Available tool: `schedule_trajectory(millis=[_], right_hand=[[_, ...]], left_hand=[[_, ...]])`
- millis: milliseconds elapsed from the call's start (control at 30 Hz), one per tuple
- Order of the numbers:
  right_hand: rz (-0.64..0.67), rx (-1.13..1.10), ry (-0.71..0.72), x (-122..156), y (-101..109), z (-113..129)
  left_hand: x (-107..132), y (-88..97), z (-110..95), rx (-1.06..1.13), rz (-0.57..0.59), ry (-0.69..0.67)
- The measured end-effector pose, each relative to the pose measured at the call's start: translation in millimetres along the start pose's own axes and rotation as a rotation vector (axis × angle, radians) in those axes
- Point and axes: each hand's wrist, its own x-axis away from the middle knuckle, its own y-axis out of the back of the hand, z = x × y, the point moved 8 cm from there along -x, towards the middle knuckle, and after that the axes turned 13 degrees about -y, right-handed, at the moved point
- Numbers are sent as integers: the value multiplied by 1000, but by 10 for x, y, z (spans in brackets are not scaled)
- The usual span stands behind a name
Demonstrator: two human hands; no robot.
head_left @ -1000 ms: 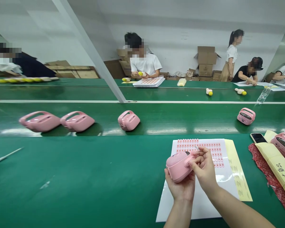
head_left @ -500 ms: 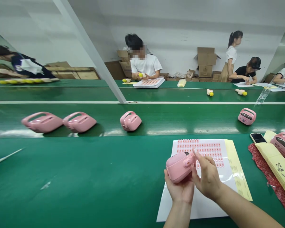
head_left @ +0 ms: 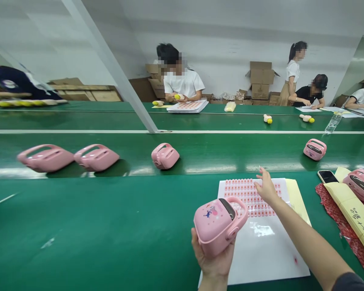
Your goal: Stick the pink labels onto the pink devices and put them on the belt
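My left hand (head_left: 214,260) grips a rounded pink device with a carry handle (head_left: 214,226) from below. A small printed picture and a dark panel show on the device's upper face, and a round pivot on its near side. My right hand (head_left: 265,188) is apart from it, over the far edge of a white sheet, fingers spread and nothing visible in them. Rows of small pink-and-red oval stickers (head_left: 239,194) fill the sheet's far part. The sheet's near part (head_left: 255,258) is bare but for a small red mark near its right edge.
Several pink devices (head_left: 165,156) stand on the green conveyor belt (head_left: 218,149) ahead. To the right lie a phone (head_left: 327,176), red bubble wrap (head_left: 332,210), a yellow paper strip (head_left: 352,214) and more pink devices (head_left: 362,184). Across the belt, people work at a bench.
My right hand has left the device's handle side and moved forward over the sticker sheet. My left hand has turned the device, bringing its printed face into view, and shifted slightly left and nearer.
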Motion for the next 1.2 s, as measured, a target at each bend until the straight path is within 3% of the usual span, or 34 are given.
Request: schedule_trajectory(millis=[167, 267, 400, 533, 700, 900, 1033, 1200], right_hand=[[54, 37, 25, -352, -189, -103], [38, 10, 52, -335, -249, -87], [-4, -71, 82, -243, -152, -12], [-8, -171, 104, -142, 0, 137], [85, -279, 33, 81, 73, 375], [577, -556, -200, 700, -64, 767], [589, -481, -229, 863, 29, 878], [608, -369, -209, 899, 103, 934]], left_hand=[[90, 68, -209, -227, -61, -153], [138, 15, -211, -329, -69, -168], [122, -48, -241, -513, -33, -213], [83, -269, -344, -876, 183, -428], [86, -433, -317, -1181, 453, -567], [205, -630, -188, -1463, 941, -696], [303, -777, -140, -1491, 1078, -764], [376, -875, -110, -1475, 1156, -824]])
